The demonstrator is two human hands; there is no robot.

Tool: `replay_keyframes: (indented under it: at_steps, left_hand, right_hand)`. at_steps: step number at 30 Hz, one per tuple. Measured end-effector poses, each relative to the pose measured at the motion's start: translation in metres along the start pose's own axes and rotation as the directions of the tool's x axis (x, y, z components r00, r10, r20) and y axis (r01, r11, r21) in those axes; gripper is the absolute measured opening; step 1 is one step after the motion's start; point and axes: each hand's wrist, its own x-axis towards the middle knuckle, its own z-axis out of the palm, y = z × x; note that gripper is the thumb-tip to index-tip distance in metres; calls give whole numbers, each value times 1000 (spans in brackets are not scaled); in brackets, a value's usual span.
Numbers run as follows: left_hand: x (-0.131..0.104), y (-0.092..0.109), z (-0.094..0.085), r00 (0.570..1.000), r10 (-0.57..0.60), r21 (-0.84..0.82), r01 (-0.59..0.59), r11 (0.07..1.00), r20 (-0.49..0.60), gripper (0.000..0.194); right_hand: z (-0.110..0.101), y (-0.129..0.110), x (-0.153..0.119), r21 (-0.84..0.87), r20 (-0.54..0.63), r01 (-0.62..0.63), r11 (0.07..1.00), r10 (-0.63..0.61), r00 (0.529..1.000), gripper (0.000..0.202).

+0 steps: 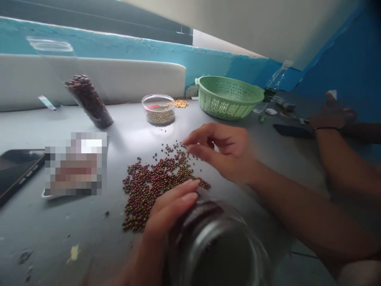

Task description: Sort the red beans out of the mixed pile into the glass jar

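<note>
Small red and green beans [160, 174] lie spread in one layer on the grey table. Over the far right edge of this spread, my right hand [226, 151] has its thumb and index finger drawn together in a pinch. Whether a bean sits between the fingertips is too small to make out. My left hand [169, 214] curves round the side of a clear jar [223, 254] at the near edge of the view, its fingertips beside the beans. The jar stands with its round mouth facing me; dark contents show faintly through its wall.
A tall clear jar of dark beans [89, 99] stands at back left. Behind the spread are a clear tub of greenish beans [160, 115], yellow kernels [181, 103] and a green basket [229, 99]. A phone [20, 167] lies left; another person's hands [330, 115] and a bottle [272, 87] are right.
</note>
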Motion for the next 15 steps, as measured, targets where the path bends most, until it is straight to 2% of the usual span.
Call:
replay_keyframes:
  at_steps: [2,3,4,8,11,15]
  left_hand:
    - [-1,1,4,986,165,10,-165,986,29,51]
    - [-1,1,6,963,259,8,-260,966,69,58]
    - [0,2,8,951,287,20,-291,956,112,63]
    - [6,7,13,932,340,96,-353,931,125,69]
    - [10,9,14,921,363,124,-381,916,144,63]
    - [12,11,14,906,382,123,-406,905,182,59]
  right_hand:
    - [8,8,1,-86,143,13,996,-1,990,14]
    - [12,11,1,-95,222,26,995,-4,975,14]
    - [17,13,1,-89,298,35,995,-7,954,15]
    - [31,16,-2,-47,532,59,997,-25,846,18]
    - [36,15,-3,-74,605,52,996,3,796,19]
    - [41,15,-2,-130,627,3,991,80,775,22]
